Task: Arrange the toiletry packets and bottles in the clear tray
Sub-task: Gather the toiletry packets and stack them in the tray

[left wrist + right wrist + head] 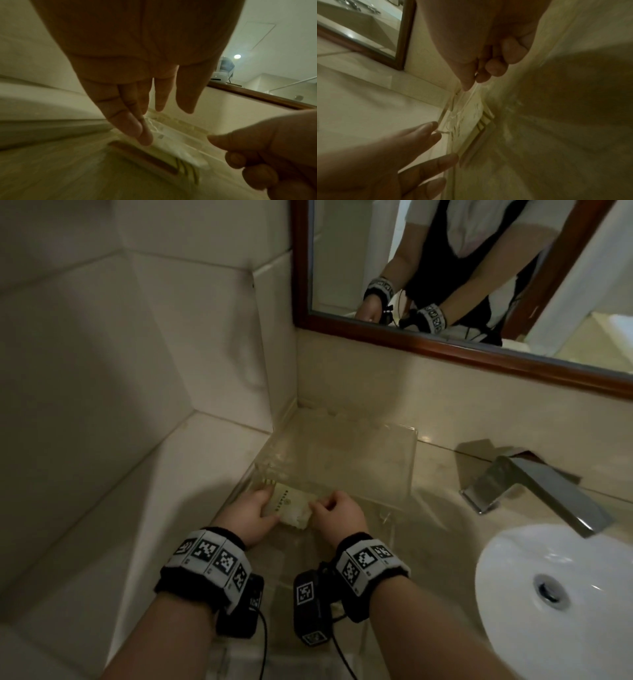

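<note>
A clear tray [412, 463] stands on the counter in the corner below the mirror. At its near left corner lies a cream toiletry packet [291, 505] in crinkled clear wrap, over a flat item with a brown strip [142, 157]. My left hand [260, 501] lies on the packet's left end with straight fingers [145, 139]. My right hand [325, 505] pinches the packet's right edge between thumb and forefinger, as the right wrist view shows [469, 86]. The other fingers are curled. No bottles are in view.
A chrome faucet [534, 491] and a white basin [555, 594] are to the right of the tray. A wood-framed mirror [445, 345] hangs behind. A tiled wall and ledge [137, 474] close off the left side.
</note>
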`<state>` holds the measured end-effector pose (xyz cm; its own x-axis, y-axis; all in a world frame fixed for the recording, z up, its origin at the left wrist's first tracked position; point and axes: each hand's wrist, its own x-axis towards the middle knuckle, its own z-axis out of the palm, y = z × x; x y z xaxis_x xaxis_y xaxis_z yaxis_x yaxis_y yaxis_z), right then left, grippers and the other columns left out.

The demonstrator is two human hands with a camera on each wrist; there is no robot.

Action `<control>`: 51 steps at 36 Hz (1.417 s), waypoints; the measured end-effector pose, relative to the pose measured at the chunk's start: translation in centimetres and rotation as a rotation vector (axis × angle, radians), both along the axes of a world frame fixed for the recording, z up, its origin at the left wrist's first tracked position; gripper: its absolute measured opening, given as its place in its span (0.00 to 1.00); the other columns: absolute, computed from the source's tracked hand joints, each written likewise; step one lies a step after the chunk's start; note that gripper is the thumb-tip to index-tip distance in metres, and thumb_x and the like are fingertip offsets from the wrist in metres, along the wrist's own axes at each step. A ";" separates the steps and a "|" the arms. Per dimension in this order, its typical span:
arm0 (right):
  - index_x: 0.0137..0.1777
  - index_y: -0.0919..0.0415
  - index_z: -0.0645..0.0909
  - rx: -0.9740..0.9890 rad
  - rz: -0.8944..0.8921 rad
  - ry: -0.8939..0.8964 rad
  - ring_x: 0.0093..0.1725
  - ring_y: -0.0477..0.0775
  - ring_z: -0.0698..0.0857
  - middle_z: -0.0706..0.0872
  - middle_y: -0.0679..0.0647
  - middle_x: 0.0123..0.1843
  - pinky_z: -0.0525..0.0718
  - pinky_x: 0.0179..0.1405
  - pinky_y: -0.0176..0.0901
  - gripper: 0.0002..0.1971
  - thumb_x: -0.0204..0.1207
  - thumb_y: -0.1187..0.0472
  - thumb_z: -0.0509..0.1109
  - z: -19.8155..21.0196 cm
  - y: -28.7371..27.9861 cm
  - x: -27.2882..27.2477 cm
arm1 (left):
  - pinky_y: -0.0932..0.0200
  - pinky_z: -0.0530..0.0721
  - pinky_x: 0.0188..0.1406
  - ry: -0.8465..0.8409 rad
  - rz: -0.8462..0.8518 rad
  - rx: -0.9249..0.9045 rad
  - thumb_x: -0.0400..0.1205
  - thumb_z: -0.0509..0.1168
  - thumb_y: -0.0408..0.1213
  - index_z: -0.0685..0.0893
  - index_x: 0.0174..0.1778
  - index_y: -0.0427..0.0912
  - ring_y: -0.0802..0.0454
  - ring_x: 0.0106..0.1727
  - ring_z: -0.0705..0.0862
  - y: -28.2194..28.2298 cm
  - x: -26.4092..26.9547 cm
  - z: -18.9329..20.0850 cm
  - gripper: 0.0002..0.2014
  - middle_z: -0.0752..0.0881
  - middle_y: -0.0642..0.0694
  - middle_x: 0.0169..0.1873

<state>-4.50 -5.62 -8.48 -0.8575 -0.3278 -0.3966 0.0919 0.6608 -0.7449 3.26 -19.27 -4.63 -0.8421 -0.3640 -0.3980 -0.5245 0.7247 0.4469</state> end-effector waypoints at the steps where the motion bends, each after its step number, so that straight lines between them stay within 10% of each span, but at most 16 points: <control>1: 0.35 0.52 0.69 -0.011 -0.011 0.007 0.41 0.52 0.78 0.78 0.48 0.37 0.73 0.40 0.39 0.14 0.78 0.51 0.67 0.3 0.5 0.0 | 0.58 0.67 0.76 0.019 0.012 0.007 0.83 0.61 0.42 0.63 0.80 0.44 0.46 0.77 0.69 0.3 0.1 0.4 0.28 0.68 0.41 0.77; 4: 0.34 0.53 0.68 -0.054 -0.051 0.012 0.35 0.49 0.77 0.77 0.48 0.34 0.72 0.33 0.40 0.14 0.77 0.52 0.68 1.5 2.3 0.2 | 0.57 0.66 0.77 0.067 0.025 0.017 0.84 0.61 0.41 0.63 0.80 0.42 0.47 0.79 0.67 1.4 0.5 1.3 0.28 0.67 0.42 0.79; 9: 0.36 0.49 0.73 -0.083 -0.091 0.016 0.47 0.56 0.85 0.85 0.54 0.44 0.84 0.53 0.49 0.10 0.77 0.54 0.68 3.6 6.5 0.7 | 0.59 0.70 0.74 0.077 0.021 0.014 0.84 0.59 0.44 0.63 0.80 0.47 0.48 0.74 0.74 5.1 1.0 2.6 0.27 0.68 0.46 0.78; 19: 0.33 0.48 0.74 -0.061 -0.167 0.116 0.51 0.60 0.87 0.87 0.57 0.47 0.85 0.57 0.57 0.10 0.76 0.54 0.68 7.2 19.5 1.1 | 0.61 0.74 0.67 0.141 -0.116 0.073 0.84 0.60 0.42 0.74 0.74 0.45 0.51 0.69 0.79 17.0 0.1 5.2 0.21 0.77 0.47 0.72; 30: 0.34 0.50 0.73 -0.100 -0.308 0.148 0.46 0.57 0.86 0.82 0.46 0.35 0.84 0.57 0.54 0.10 0.78 0.58 0.66 7.6 33.8 2.5 | 0.59 0.74 0.68 0.106 -0.337 0.104 0.84 0.59 0.43 0.74 0.74 0.45 0.51 0.69 0.78 30.7 -1.3 5.3 0.21 0.78 0.47 0.71; 36: 0.46 0.57 0.77 -0.055 -0.341 0.135 0.48 0.56 0.84 0.84 0.52 0.44 0.82 0.57 0.49 0.04 0.79 0.58 0.64 6.8 41.1 4.0 | 0.62 0.73 0.66 0.114 -0.442 0.108 0.84 0.59 0.43 0.75 0.72 0.46 0.52 0.69 0.78 38.1 -1.2 4.4 0.19 0.77 0.49 0.72; 45: 0.32 0.51 0.73 0.158 -0.330 -0.002 0.49 0.56 0.83 0.82 0.53 0.42 0.82 0.58 0.51 0.13 0.77 0.58 0.69 4.5 51.3 7.3 | 0.59 0.74 0.68 0.041 -0.632 0.047 0.84 0.58 0.46 0.75 0.72 0.49 0.53 0.68 0.80 47.8 -0.2 2.9 0.20 0.79 0.51 0.70; 51: 0.55 0.59 0.82 0.366 -0.290 -0.121 0.58 0.55 0.83 0.86 0.56 0.58 0.77 0.53 0.39 0.13 0.74 0.55 0.73 2.9 56.3 10.9 | 0.61 0.74 0.66 -0.034 -0.725 0.037 0.85 0.57 0.48 0.74 0.73 0.50 0.54 0.68 0.79 52.5 0.8 1.6 0.20 0.78 0.52 0.71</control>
<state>6.39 50.72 -5.59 -0.8333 0.0979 -0.5440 0.3830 0.8120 -0.4405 4.04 33.25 -3.00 -0.8533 0.2952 -0.4299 0.0678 0.8801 0.4698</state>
